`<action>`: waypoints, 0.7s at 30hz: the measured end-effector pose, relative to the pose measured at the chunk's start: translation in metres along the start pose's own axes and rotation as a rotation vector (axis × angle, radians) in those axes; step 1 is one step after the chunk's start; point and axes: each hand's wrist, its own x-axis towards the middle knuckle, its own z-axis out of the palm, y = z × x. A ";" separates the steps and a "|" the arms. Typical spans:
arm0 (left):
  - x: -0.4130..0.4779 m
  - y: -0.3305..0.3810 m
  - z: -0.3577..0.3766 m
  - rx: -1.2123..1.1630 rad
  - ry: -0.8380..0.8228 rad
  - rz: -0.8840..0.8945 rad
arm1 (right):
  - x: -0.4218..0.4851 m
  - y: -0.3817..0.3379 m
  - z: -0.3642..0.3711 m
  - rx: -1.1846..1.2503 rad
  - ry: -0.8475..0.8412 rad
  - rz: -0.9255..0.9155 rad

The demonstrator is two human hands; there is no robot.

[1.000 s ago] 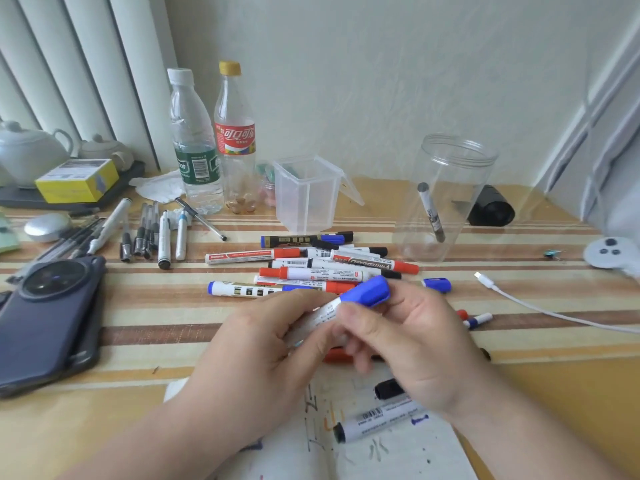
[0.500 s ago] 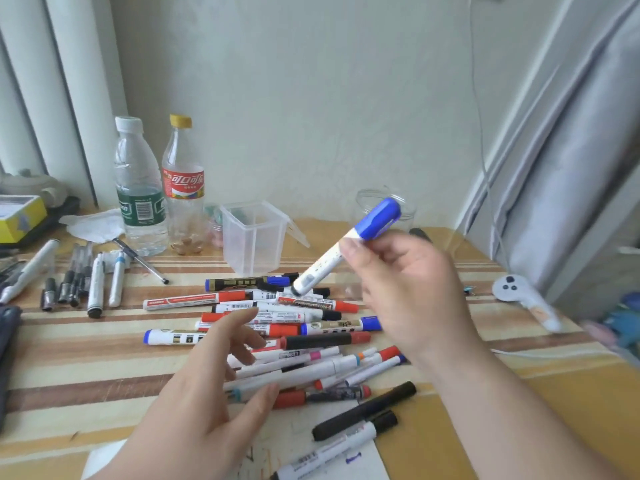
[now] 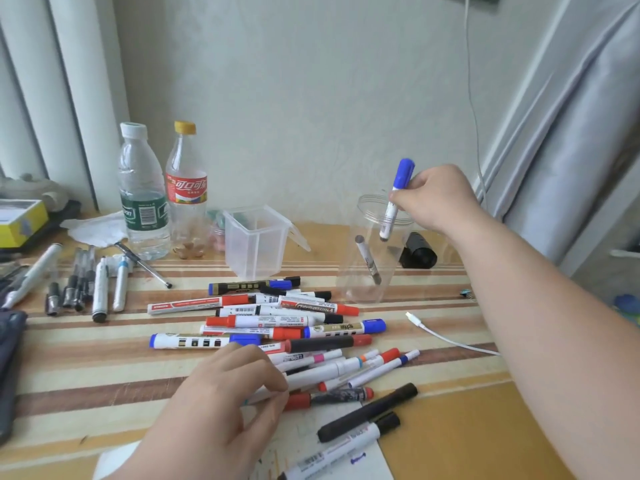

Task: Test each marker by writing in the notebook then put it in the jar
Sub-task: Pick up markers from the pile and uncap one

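Striped cloth covers the table (image 3: 86,362), which stands against a pale wall with curtains on both sides.

My right hand (image 3: 436,199) is stretched out over the clear jar (image 3: 356,289) at the far right of the table. Its fingertips pinch the blue-capped marker (image 3: 403,173) just below the cap. The marker stands nearly upright with its cap up, and its lower end has passed through the jar's mouth and hangs inside, clear of the bottom. A grey marker (image 3: 368,259) already leans inside the jar.

My left hand (image 3: 225,403) is down at the near edge of the pile of markers (image 3: 277,320), and its thumb and curled fingers pinch the barrel of a white marker (image 3: 322,372) that lies there. The pile spreads across the middle of the table, between me and the jar. The notebook (image 3: 372,464) lies open at the near edge, with ink scribbles on its page and a few markers resting across it.

Two plastic bottles (image 3: 145,192) and a clear box (image 3: 258,242) stand by the wall, left of the jar. More pens (image 3: 100,289) lie in a row at the left, and a white cable (image 3: 446,337) trails in from the right.
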 end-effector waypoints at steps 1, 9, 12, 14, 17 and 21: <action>0.001 0.000 -0.001 0.004 -0.013 0.019 | -0.002 0.003 0.003 -0.012 -0.002 0.009; 0.003 -0.002 0.009 0.196 -0.270 0.337 | -0.020 0.014 -0.004 0.093 0.054 0.013; 0.000 -0.002 0.019 0.284 -0.354 0.357 | -0.034 0.020 -0.008 0.150 0.107 0.007; -0.001 0.000 0.023 0.314 -0.382 0.347 | -0.050 0.029 -0.009 0.190 0.145 -0.020; 0.000 0.005 0.023 0.296 -0.359 0.299 | -0.080 0.042 -0.003 0.263 0.110 -0.057; 0.002 0.014 0.018 0.300 -0.267 0.117 | -0.122 0.052 0.010 0.281 -0.158 -0.189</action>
